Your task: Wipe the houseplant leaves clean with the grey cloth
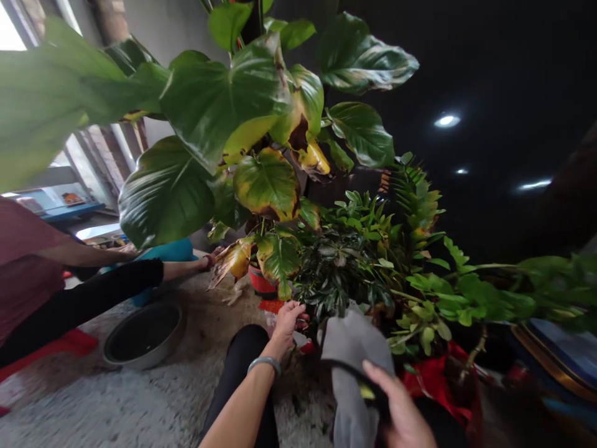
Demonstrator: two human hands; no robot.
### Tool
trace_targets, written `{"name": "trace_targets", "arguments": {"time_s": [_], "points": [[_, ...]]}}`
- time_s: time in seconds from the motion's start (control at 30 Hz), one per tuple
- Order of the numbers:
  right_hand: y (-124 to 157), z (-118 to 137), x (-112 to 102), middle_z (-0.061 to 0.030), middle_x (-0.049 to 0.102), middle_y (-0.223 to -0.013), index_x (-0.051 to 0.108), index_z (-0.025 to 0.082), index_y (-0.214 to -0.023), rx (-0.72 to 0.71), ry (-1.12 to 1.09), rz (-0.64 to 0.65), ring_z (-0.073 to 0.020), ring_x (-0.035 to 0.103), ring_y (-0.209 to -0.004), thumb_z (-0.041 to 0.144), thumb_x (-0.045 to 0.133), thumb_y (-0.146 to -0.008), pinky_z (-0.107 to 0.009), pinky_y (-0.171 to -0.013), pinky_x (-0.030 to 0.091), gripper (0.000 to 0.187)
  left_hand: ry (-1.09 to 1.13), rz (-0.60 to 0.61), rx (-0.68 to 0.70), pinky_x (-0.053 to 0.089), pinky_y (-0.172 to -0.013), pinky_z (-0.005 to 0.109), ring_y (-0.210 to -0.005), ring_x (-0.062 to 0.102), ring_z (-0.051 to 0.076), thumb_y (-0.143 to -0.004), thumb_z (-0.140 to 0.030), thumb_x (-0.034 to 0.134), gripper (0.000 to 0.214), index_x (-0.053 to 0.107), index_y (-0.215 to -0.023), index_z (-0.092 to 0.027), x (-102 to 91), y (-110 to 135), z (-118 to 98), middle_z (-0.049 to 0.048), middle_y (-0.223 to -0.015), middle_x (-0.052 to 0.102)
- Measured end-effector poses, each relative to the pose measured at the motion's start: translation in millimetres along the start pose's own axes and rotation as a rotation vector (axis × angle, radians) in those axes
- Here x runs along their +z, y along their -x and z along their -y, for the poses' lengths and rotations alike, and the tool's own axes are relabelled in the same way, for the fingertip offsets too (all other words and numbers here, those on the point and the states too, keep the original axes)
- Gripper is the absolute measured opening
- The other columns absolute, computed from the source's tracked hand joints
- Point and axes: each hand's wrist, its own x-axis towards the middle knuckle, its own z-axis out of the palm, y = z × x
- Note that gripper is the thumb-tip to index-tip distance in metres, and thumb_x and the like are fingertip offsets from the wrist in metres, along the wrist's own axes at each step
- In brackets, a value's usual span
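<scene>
Nearest: right hand (398,401) bent around one gray fabric bundle (352,339), gripping it near a dark band. Just beyond, to its left: left hand (286,323), forearm extended, fingers curled before foliage; cannot tell whether grasping anything. Right of the right hand: one red bag (426,379) with a plant stem. Left of the left hand: one gray basin (142,336), contents unclear. Beyond the left hand: one red pot (262,283) containing a large-leaved plant (233,93).
</scene>
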Motion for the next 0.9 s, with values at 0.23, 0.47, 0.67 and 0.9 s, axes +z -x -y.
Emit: {"name": "trace_targets", "arguments": {"time_s": [0.23, 0.47, 0.67, 0.9], "points": [[-36.4, 69.2, 27.0, -0.0025, 0.077, -0.09, 0.07, 0.02, -0.088, -0.387, -0.181, -0.205, -0.0284, 0.067, -0.101, 0.033, 0.081, -0.046, -0.037, -0.082, 0.056, 0.045, -0.009, 0.009, -0.043, 0.042, -0.046, 0.021, -0.049, 0.055, 0.012, -0.048, -0.03, 0.077, 0.034, 0.046, -0.058, -0.019, 2.0, 0.6, -1.9, -0.004, -0.047, 0.053], [7.8, -13.8, 18.9, -0.0089, 0.076, -0.074, 0.071, 0.017, -0.076, 0.146, 0.03, 0.153, -0.034, 0.072, -0.081, 0.043, 0.08, -0.049, -0.042, -0.067, 0.058, 0.039, -0.005, -0.048, -0.041, 0.041, -0.045, 0.02, -0.046, 0.052, 0.01, -0.05, -0.028, 0.076, 0.032, 0.046, -0.056, -0.019, 0.5, -0.4, -3.5, -0.0051, -0.046, 0.05], [-5.2, 48.1, 21.2, -0.0051, 0.076, -0.084, 0.071, 0.019, -0.087, -0.267, -0.098, -0.116, -0.0308, 0.07, -0.091, 0.038, 0.081, -0.045, -0.04, -0.076, 0.057, 0.048, -0.028, -0.051, -0.039, 0.041, -0.045, 0.019, -0.045, 0.051, 0.01, -0.051, -0.029, 0.077, 0.033, 0.046, -0.057, -0.019, 0.4, -0.6, -3.5, -0.0049, -0.046, 0.052], [-13.7, 24.8, 33.1, -0.0083, 0.076, -0.078, 0.071, 0.015, -0.08, -0.168, 0.068, -0.026, -0.0321, 0.07, -0.084, 0.039, 0.082, -0.041, -0.041, -0.075, 0.056, 0.047, -0.02, -0.065, -0.038, 0.04, -0.047, 0.019, -0.047, 0.052, 0.009, -0.053, -0.028, 0.076, 0.03, 0.049, -0.059, -0.018, 1.0, -3.4, -3.6, -0.0046, -0.049, 0.052]]}}
